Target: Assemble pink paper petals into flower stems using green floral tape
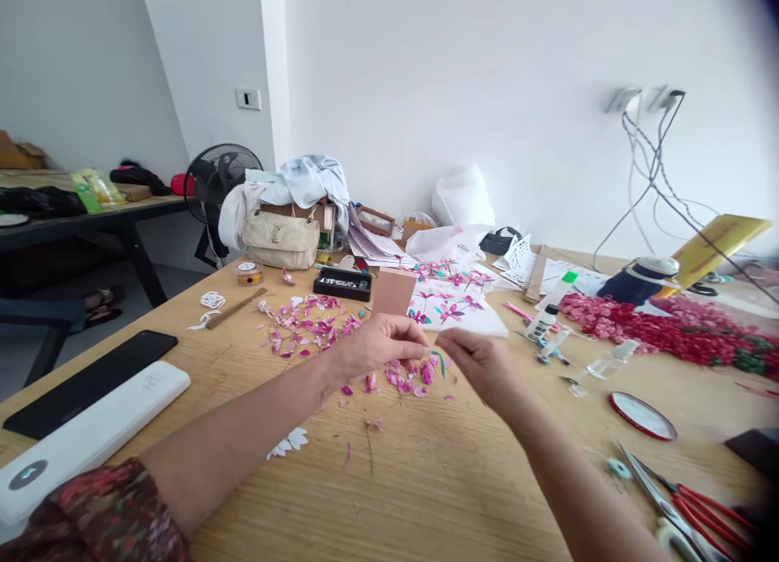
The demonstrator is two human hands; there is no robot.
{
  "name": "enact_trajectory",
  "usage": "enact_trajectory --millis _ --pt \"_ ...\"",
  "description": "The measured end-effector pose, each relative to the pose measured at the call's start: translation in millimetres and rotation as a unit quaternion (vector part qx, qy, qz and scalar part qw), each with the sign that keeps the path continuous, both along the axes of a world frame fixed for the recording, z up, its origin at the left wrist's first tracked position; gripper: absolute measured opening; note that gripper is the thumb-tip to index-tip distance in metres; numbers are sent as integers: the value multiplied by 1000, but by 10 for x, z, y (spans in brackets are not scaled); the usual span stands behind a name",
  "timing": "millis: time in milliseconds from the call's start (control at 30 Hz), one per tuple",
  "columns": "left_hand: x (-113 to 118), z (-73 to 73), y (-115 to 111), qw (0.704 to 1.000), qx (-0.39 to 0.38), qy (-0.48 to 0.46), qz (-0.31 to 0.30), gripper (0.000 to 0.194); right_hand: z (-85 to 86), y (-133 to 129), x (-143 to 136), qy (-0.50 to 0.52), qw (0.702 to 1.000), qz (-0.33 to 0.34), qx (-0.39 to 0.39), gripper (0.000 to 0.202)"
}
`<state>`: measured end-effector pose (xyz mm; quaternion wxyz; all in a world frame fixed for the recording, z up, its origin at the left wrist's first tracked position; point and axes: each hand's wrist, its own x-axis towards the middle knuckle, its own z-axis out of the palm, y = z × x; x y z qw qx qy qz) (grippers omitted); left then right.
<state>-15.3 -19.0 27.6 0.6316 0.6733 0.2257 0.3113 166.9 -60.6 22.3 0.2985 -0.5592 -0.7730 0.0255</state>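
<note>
Both hands meet above the middle of the wooden table (426,481). My left hand (389,341) is closed in a pinch, its fingertips at one end of a small teal strip (441,362). Close by on the right, my right hand (478,358) pinches too, right beside the strip; what lies between its fingertips is too small to make out. Pink and white petals (310,323) are scattered behind and below the hands. A single thin-stemmed pink piece (374,425) lies nearer me. Finished-looking pink and teal flowers (450,309) rest on a white pad behind.
Scissors (657,493), red-handled pliers (712,505) and a red-rimmed dish (643,415) lie at right, with small bottles (541,323) and crimson yarn-like bundles (645,323) behind. At left are a white power bank (97,436) and a black phone-like slab (91,379). A beige bag (281,239) stands at the back.
</note>
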Motion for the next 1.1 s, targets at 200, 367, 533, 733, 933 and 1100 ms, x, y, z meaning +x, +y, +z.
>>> enact_trajectory --millis 200,367,533,733,933,1100 --pt "57 -79 47 989 50 26 134 9 -286 -350 -395 -126 991 -14 39 31" --pt "70 -103 -4 952 247 133 119 8 113 -513 -380 -196 975 -50 91 28" --pt "52 -24 -105 989 124 75 0 8 285 -213 -62 -66 992 -80 66 25" --pt "68 4 -98 997 -52 -32 43 15 -177 -99 -126 37 998 -42 -37 32" --pt "83 -111 31 984 76 48 152 7 -282 -480 -409 -112 992 -47 -19 31" --pt "60 -127 38 926 301 135 181 11 29 -600 -386 -112 994 -9 -10 31"
